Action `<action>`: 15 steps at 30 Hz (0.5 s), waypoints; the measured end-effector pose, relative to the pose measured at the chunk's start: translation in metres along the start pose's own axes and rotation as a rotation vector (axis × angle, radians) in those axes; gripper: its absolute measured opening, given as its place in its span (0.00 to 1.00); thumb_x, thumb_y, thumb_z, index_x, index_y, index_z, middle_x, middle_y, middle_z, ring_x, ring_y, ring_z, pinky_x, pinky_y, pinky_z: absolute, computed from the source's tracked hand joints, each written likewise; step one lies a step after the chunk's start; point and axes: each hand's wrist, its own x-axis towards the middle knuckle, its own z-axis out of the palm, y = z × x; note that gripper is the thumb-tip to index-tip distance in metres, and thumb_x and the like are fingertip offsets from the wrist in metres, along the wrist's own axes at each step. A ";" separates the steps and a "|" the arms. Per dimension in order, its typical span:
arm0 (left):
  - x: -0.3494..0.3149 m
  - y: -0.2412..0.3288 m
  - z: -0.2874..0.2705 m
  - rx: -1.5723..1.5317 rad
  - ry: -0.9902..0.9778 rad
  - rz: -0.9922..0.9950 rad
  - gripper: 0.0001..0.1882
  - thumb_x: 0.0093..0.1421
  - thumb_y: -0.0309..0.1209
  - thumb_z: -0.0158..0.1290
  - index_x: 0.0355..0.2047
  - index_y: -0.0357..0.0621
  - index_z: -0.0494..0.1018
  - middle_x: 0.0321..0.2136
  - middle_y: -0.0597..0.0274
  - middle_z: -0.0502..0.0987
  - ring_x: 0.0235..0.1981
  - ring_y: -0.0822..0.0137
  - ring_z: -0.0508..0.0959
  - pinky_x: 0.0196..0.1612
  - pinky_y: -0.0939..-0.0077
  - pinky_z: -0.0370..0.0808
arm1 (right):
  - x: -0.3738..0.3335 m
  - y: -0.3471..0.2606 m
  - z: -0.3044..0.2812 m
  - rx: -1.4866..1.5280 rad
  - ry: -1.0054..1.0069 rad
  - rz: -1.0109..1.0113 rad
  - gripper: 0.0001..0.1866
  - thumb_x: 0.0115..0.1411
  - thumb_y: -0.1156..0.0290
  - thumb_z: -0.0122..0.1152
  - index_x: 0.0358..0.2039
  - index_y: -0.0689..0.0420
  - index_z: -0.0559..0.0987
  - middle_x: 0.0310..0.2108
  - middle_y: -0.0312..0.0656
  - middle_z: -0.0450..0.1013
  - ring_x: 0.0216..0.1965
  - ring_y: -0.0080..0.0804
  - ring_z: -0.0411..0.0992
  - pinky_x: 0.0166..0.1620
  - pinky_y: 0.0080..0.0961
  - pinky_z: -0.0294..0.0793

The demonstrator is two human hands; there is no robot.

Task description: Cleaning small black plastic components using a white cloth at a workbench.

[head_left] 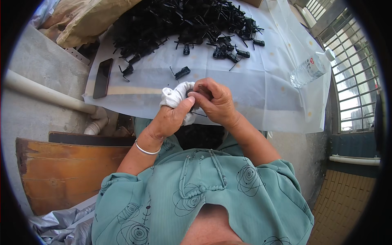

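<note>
Both hands meet at the table's near edge, fingers bent close together. My left hand point(171, 120) is closed on a crumpled white cloth point(174, 96), with its thumb pressed near the right fingers. My right hand point(217, 103) pinches a small black part point(189, 94), mostly hidden by fingers and cloth. A thin black prong sticks out below the right hand. Just beyond the cloth lies a single black plastic part point(182, 72) with thin prongs. Farther back, a large heap of similar black parts point(183, 20) covers the table's far side.
A pale plastic cover point(261, 110) lies over the table. On it, a dark phone point(103, 78) rests at the left edge and a clear water bottle point(307, 71) lies at the right. Brown paper point(90, 24) bulges at the far left. A white pipe point(49, 92) runs along the left wall.
</note>
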 end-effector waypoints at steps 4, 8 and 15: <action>-0.001 0.001 -0.001 -0.098 0.059 -0.018 0.15 0.59 0.28 0.40 0.47 0.39 0.62 0.29 0.68 0.67 0.26 0.81 0.64 0.23 0.89 0.62 | -0.003 0.001 -0.006 0.209 0.001 0.167 0.04 0.54 0.74 0.58 0.29 0.60 0.73 0.17 0.32 0.62 0.18 0.16 0.57 0.22 0.15 0.57; 0.001 -0.003 -0.011 -0.166 0.116 0.044 0.17 0.59 0.27 0.39 0.49 0.38 0.62 0.32 0.66 0.69 0.26 0.80 0.66 0.25 0.88 0.63 | -0.007 -0.014 -0.029 0.124 -0.349 0.148 0.04 0.53 0.73 0.59 0.26 0.60 0.74 0.17 0.30 0.62 0.19 0.14 0.57 0.22 0.14 0.57; -0.002 -0.008 -0.003 0.128 0.075 0.257 0.18 0.58 0.25 0.37 0.49 0.37 0.61 0.41 0.63 0.67 0.36 0.79 0.65 0.39 0.85 0.66 | -0.003 -0.016 -0.007 0.065 -0.051 0.228 0.05 0.53 0.74 0.60 0.24 0.60 0.74 0.18 0.28 0.64 0.20 0.12 0.57 0.23 0.13 0.58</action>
